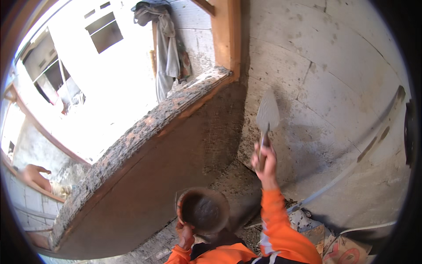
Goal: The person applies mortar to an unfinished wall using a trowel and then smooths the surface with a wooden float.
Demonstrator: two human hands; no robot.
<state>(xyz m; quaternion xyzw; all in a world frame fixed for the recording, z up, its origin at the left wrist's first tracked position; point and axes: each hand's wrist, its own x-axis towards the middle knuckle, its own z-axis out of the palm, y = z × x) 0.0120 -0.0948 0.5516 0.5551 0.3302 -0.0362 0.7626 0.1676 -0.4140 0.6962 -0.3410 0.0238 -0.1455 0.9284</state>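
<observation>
My right hand (266, 163) is wrapped round the handle of a pointed trowel (267, 112), its pale blade tip up in front of the block wall. No lump of mortar can be made out on the blade. Lower down, my left hand (185, 234) grips the rim of a round bowl (225, 207), which holds dark grey wet mortar (202, 212). The bowl is beside the low wall (176, 152), whose face is coated in dark, damp plaster. Rough grey mortar covers the ledge (132, 140) along its top.
An orange-brown wooden frame post (226, 35) stands where the ledge meets the block wall (321, 48). Grey cloths (165, 48) hang beyond the opening. A pale hose (323, 188) crosses at right, above a cardboard piece (347, 251). Another person (38, 177) is outside, lower left.
</observation>
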